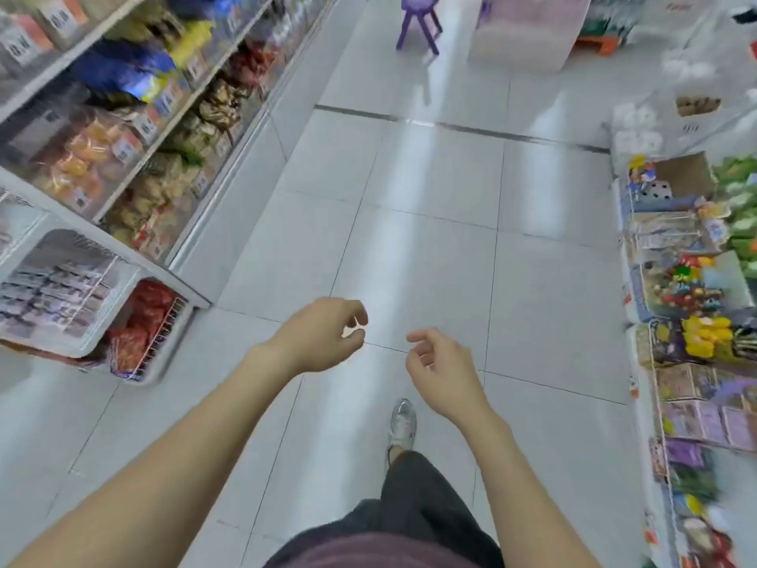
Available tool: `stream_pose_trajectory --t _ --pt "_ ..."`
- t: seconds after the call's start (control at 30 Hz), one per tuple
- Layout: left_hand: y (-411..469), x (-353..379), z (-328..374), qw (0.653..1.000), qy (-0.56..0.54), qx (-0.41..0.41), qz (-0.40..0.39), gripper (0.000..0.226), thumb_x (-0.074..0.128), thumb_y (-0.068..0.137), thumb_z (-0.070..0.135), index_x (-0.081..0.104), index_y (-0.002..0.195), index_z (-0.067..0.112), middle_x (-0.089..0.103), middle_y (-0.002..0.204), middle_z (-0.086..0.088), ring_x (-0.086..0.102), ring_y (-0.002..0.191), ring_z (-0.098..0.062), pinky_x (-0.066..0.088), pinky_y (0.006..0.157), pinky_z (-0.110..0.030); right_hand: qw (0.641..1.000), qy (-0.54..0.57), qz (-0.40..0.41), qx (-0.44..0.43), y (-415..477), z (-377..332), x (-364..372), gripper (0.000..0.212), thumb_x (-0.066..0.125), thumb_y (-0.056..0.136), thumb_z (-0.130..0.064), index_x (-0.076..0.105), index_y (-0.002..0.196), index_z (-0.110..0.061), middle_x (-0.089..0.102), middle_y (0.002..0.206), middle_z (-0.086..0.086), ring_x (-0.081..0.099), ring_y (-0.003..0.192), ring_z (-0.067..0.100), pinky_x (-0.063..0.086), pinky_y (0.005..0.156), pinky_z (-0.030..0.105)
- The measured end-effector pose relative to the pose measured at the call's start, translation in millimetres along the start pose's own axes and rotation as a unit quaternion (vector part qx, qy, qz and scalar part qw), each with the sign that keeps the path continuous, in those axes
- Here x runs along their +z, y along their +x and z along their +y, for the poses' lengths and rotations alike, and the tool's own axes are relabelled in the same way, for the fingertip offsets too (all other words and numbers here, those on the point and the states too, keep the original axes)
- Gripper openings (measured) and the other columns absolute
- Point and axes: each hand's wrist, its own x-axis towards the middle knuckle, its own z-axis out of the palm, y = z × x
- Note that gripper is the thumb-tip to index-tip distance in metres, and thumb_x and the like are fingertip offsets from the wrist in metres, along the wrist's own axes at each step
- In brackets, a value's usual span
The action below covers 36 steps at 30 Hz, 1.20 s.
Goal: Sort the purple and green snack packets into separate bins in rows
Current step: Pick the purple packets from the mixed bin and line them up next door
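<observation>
I stand in a shop aisle with both arms stretched out over the white tiled floor. My left hand (323, 334) hangs with loosely curled fingers and holds nothing. My right hand (440, 368) is beside it, also loosely curled and holding nothing. Purple packets (706, 422) lie in a rack compartment at the lower right, with more purple packets (684, 450) just below and blurred green packets (692, 481) under those. Green packets (741, 198) fill a bin at the far right edge. Both hands are well left of these racks.
A long shelf unit (135, 129) of bagged snacks runs along the left, ending in a white wire basket (159, 334) of red packets. A rack of toys and cards (688, 289) lines the right. A purple stool (420, 18) and a pale display stand sit far down the aisle.
</observation>
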Motion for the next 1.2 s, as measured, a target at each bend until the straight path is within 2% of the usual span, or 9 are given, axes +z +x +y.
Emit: stream_pose_trajectory --t 0.13,0.27,0.4,0.53,0.67,0.83,0.97,1.1,1.2 --pt "75.1 -43.6 -15.8 0.997 -0.045 -0.065 0.004 0.025 0.053 0.095 0.043 0.066 0.115 0.036 0.066 0.106 0.019 0.066 0.086 -0.004 0.058 0.084 -0.039 0.999 -0.011 -0.035 0.021 103.4 -22.3 -36.2 0.026 0.057 0.095 -0.023 0.066 0.118 -0.031 0.070 0.096 -0.011 0.065 0.082 -0.003 0.048 0.064 0.012" --pt "150.5 -94.9 -36.7 0.993 -0.075 -0.088 0.037 0.024 0.053 0.096 0.041 0.066 0.115 0.034 0.066 0.105 0.020 0.066 0.085 -0.006 0.058 0.084 -0.038 0.998 -0.019 -0.057 0.009 213.0 -65.3 -61.6 0.026 0.056 0.095 -0.022 0.067 0.117 -0.031 0.070 0.095 -0.010 0.065 0.084 0.001 0.052 0.064 0.021" --pt "240.8 -137.0 -82.3 0.988 -0.093 -0.106 0.058 0.024 0.053 0.097 0.038 0.067 0.116 0.032 0.067 0.107 0.017 0.066 0.087 -0.008 0.058 0.086 -0.041 0.996 -0.034 -0.077 -0.016 335.6 -103.8 -72.1 0.027 0.055 0.094 -0.022 0.067 0.117 -0.031 0.071 0.095 -0.010 0.065 0.079 -0.001 0.049 0.059 0.018" --pt "345.1 -186.3 -132.3 0.986 -0.104 -0.110 0.075 0.025 0.053 0.098 0.037 0.066 0.118 0.031 0.067 0.109 0.013 0.066 0.090 -0.011 0.058 0.086 -0.042 0.996 -0.048 -0.078 -0.019 463.2 -140.8 -76.2 0.027 0.055 0.094 -0.020 0.068 0.116 -0.030 0.071 0.095 -0.009 0.065 0.079 0.000 0.048 0.055 0.015" --pt "450.1 -253.2 -159.5 0.987 -0.115 -0.095 0.051 0.025 0.052 0.099 0.037 0.065 0.120 0.031 0.066 0.111 0.013 0.064 0.097 -0.012 0.057 0.087 -0.042 0.996 -0.056 -0.068 -0.004 568.3 -192.2 -94.9 0.026 0.054 0.095 -0.020 0.067 0.115 -0.031 0.071 0.094 -0.009 0.065 0.080 0.002 0.054 0.059 0.024" --pt "583.9 -338.7 -178.0 0.992 -0.105 -0.069 0.029 0.025 0.052 0.099 0.037 0.065 0.120 0.031 0.067 0.111 0.014 0.063 0.097 -0.012 0.057 0.088 -0.041 0.997 -0.058 -0.046 -0.009 693.1 -243.0 -132.4 0.025 0.057 0.095 -0.020 0.068 0.114 -0.030 0.070 0.090 -0.013 0.063 0.083 -0.002 0.051 0.067 0.017" --pt "696.0 -397.2 -194.7 0.994 -0.093 -0.046 0.026 0.024 0.053 0.098 0.037 0.066 0.118 0.031 0.067 0.108 0.015 0.064 0.096 -0.013 0.058 0.087 -0.042 0.999 -0.041 -0.021 0.004 802.3 -265.5 -157.1 0.026 0.056 0.095 -0.019 0.069 0.114 -0.028 0.071 0.089 -0.011 0.065 0.081 0.000 0.048 0.064 0.013" --pt "818.2 -452.1 -210.8 0.993 -0.085 -0.023 0.082 0.022 0.052 0.095 0.034 0.067 0.112 0.032 0.069 0.102 0.018 0.066 0.090 -0.009 0.058 0.084 -0.040 1.000 -0.020 -0.015 0.001 924.2 -280.7 -180.1 0.027 0.056 0.093 -0.017 0.070 0.114 -0.027 0.072 0.089 -0.008 0.065 0.078 -0.001 0.046 0.062 0.007" --pt "908.3 -496.2 -223.2 0.987 -0.099 -0.035 0.125 0.024 0.049 0.093 0.038 0.066 0.110 0.035 0.069 0.099 0.018 0.067 0.087 -0.005 0.058 0.082 -0.039 1.000 -0.011 -0.014 0.003 1020.3 -293.8 -204.9 0.026 0.055 0.094 -0.019 0.069 0.114 -0.028 0.071 0.090 -0.009 0.065 0.078 0.001 0.048 0.065 0.014"
